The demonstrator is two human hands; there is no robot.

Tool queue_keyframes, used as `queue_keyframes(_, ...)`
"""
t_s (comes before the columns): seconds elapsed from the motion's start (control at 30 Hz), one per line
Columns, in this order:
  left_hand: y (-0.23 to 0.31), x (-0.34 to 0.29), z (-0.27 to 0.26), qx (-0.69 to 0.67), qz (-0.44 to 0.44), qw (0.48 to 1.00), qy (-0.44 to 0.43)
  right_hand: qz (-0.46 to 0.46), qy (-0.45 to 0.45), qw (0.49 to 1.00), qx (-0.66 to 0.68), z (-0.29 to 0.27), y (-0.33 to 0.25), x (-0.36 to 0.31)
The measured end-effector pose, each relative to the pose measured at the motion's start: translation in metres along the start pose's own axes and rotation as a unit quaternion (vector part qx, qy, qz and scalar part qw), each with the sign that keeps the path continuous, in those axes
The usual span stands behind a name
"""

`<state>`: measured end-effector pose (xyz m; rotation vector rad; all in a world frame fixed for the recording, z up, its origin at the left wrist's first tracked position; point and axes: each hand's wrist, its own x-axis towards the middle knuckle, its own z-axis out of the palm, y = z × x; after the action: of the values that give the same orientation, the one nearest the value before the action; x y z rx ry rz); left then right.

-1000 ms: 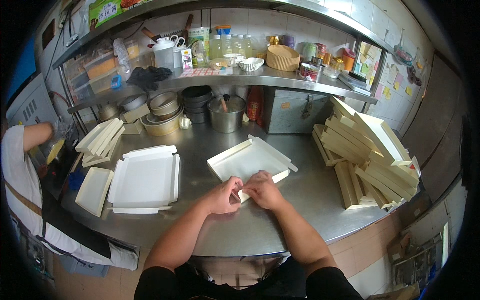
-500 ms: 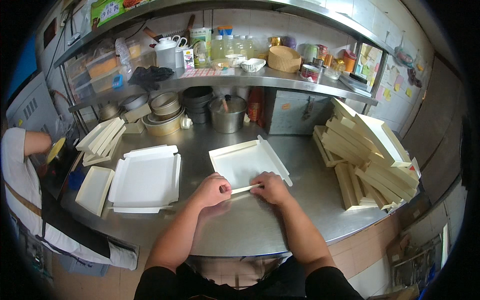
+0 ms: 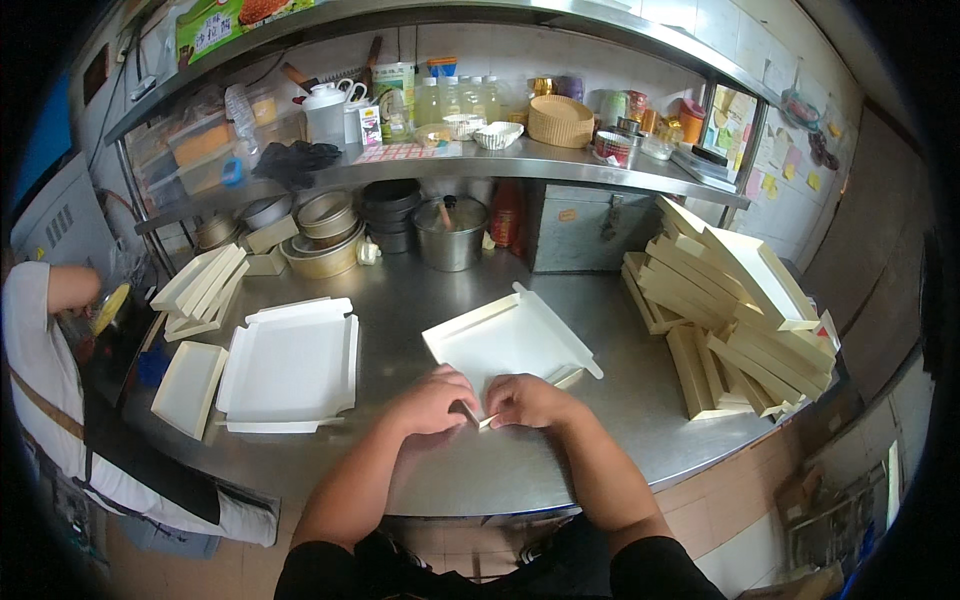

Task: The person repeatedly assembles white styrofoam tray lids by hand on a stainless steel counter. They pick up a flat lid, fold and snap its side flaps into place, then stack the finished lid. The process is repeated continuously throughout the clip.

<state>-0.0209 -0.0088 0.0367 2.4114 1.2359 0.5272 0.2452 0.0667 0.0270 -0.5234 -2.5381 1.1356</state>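
Observation:
A white cardboard box tray (image 3: 500,340), cream on its outer faces, lies turned at an angle on the steel table in front of me. Its far left wall stands up, while the far right flap lies folded outward. My left hand (image 3: 437,402) is closed on the wall at the near left, close to the corner. Beside it, the fingers of my right hand (image 3: 528,402) pinch the near corner where two walls meet. To the left lies a white cardboard blank (image 3: 288,366) with its side flaps spread.
A folded cardboard tray (image 3: 190,388) and a small stack of trays (image 3: 205,285) are at the left. Many more trays (image 3: 735,330) are piled at the right. Pots (image 3: 450,235) and a grey metal box (image 3: 580,228) stand behind. Another person (image 3: 45,340) is at far left.
The tray has turned, bringing a corner toward me. My right hand has shifted left and nearer, onto that corner. My left hand has moved slightly right, toward it.

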Motion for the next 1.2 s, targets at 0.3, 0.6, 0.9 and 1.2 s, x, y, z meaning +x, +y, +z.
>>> queue_keyframes(0.3, 0.008, 0.001, -0.002, 0.059, 0.013, 0.998, -0.022, 0.088, -0.032, 0.990, -0.102, 0.004, -0.027, 0.003)
queue_keyframes(0.6, 0.006, 0.002, 0.003, 0.032, -0.069, 0.992, -0.097, 0.045, -0.039, 0.998, -0.020, 0.009, -0.025, 0.001)
queue_keyframes(0.9, 0.010, 0.003, -0.001, 0.032, -0.038, 0.993, -0.105, 0.023, -0.060, 0.998, 0.013, 0.009, -0.016, -0.001)
queue_keyframes(1.2, 0.014, 0.004, -0.001, 0.050, -0.032, 0.992, -0.107, 0.022, -0.062, 0.998, 0.024, 0.006, -0.019, 0.001)
